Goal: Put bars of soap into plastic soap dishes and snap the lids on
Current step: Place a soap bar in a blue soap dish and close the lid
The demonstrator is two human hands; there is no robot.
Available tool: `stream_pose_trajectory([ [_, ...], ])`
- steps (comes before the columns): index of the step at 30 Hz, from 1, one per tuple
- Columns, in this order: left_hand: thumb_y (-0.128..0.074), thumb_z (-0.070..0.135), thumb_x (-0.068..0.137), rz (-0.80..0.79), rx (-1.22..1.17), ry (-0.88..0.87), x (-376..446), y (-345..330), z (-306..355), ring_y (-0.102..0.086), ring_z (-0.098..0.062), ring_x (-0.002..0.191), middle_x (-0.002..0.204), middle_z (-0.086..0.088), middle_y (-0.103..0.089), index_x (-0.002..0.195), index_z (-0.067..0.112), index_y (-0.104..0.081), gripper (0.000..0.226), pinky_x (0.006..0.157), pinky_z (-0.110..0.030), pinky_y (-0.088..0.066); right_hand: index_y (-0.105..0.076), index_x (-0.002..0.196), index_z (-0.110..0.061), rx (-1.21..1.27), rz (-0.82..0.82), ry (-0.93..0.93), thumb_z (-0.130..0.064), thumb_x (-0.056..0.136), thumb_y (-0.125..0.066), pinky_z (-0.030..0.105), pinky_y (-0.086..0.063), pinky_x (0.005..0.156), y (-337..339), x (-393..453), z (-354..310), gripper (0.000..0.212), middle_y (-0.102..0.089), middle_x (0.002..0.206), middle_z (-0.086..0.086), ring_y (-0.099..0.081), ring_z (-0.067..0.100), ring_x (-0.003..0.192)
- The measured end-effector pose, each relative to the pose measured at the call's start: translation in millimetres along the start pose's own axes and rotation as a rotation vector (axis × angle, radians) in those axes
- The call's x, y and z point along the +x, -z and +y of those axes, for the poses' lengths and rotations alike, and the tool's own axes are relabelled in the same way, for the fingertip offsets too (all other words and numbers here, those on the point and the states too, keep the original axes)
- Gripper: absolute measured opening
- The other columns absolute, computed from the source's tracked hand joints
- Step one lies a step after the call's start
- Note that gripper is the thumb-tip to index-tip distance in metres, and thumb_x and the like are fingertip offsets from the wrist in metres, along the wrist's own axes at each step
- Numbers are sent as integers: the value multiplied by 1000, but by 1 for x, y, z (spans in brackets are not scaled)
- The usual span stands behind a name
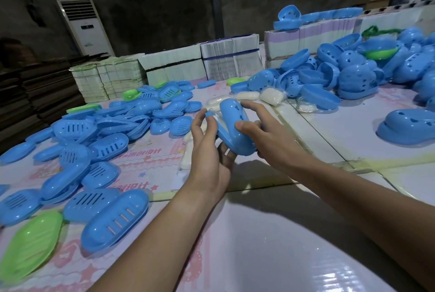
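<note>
Both hands (211, 150) gripping blue soap dish (233, 131), held between them

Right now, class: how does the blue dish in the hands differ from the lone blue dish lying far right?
The held dish is tilted, gripped off the table; the lone dish lies dome-up on the table, untouched. The held dish shows white soap inside; the lone dish shows none. Both are blue with holes.

The soap dishes (113, 218) and lids (355, 81) are smooth, glossy moulded plastic in blue, a few in green. The soap bars (270, 96) are matt white under clear, shiny film wrap. The table (270, 244) has a glossy printed sheet; stacked packs (229, 60) behind look like paper.
</note>
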State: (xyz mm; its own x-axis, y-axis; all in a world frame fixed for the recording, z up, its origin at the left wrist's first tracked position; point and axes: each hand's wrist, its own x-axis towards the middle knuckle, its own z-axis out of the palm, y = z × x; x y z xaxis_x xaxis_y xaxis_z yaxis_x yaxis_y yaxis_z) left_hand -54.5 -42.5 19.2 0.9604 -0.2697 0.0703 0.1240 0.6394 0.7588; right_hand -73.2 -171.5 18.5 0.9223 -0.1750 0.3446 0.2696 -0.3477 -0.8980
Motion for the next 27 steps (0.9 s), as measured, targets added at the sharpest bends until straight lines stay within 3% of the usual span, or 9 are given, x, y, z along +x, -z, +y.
stream_pose_trajectory([
  [3, -49, 36, 104, -66, 40, -11, -2, 1, 2, -75, -17, 79, 118, -3, -70, 121, 43, -56, 19, 63, -31, -62, -48, 122, -51, -11, 11, 59, -53, 75, -55, 19, -38, 57, 3, 0, -2, 48, -45, 60, -12, -47, 0, 56],
  [6, -48, 38, 105, -129, 131, -20, -3, 2, 3, -75, -19, 87, 112, 3, -76, 126, 45, -53, 23, 70, -34, -61, -45, 124, -53, -33, 23, 125, -49, 78, -55, 9, -37, 56, 5, 0, -4, 47, -46, 56, -16, -49, -1, 59],
  [12, -53, 38, 101, -187, 190, -12, -4, 3, 8, -75, -21, 92, 113, 3, -75, 121, 45, -56, 21, 66, -35, -61, -46, 125, -52, -32, 16, 171, -46, 80, -55, 11, -38, 60, 7, 1, -4, 46, -45, 61, -15, -48, -1, 63],
  [18, -58, 41, 94, -224, 264, -9, -3, 6, 9, -75, -17, 91, 112, 1, -75, 120, 43, -57, 25, 63, -34, -60, -46, 129, -49, -30, -46, 182, -55, 77, -51, 28, -43, 68, 11, 0, -3, 53, -53, 81, 16, -50, 7, 69],
  [20, -61, 44, 88, -216, 262, -13, -3, 6, 8, -75, -17, 91, 113, 1, -75, 120, 43, -57, 33, 62, -33, -59, -46, 128, -51, -10, -65, 178, -59, 75, -51, 33, -42, 69, 11, 1, -2, 54, -52, 83, 18, -49, 9, 70],
  [24, -56, 42, 98, -171, 241, -12, 0, 6, 6, -75, -18, 90, 109, 3, -76, 119, 43, -59, 22, 61, -33, -60, -49, 126, -52, 5, -117, 125, -60, 75, -53, 24, -35, 58, 12, 6, 0, 52, -47, 70, 1, -44, 3, 60],
  [27, -54, 43, 100, -121, 264, -7, 1, 5, 2, -75, -18, 88, 104, 5, -76, 117, 44, -60, 18, 62, -35, -60, -47, 125, -56, -73, -127, 76, -60, 80, -51, 16, -34, 52, 12, 3, 1, 45, -57, 73, 5, -46, 1, 53],
])
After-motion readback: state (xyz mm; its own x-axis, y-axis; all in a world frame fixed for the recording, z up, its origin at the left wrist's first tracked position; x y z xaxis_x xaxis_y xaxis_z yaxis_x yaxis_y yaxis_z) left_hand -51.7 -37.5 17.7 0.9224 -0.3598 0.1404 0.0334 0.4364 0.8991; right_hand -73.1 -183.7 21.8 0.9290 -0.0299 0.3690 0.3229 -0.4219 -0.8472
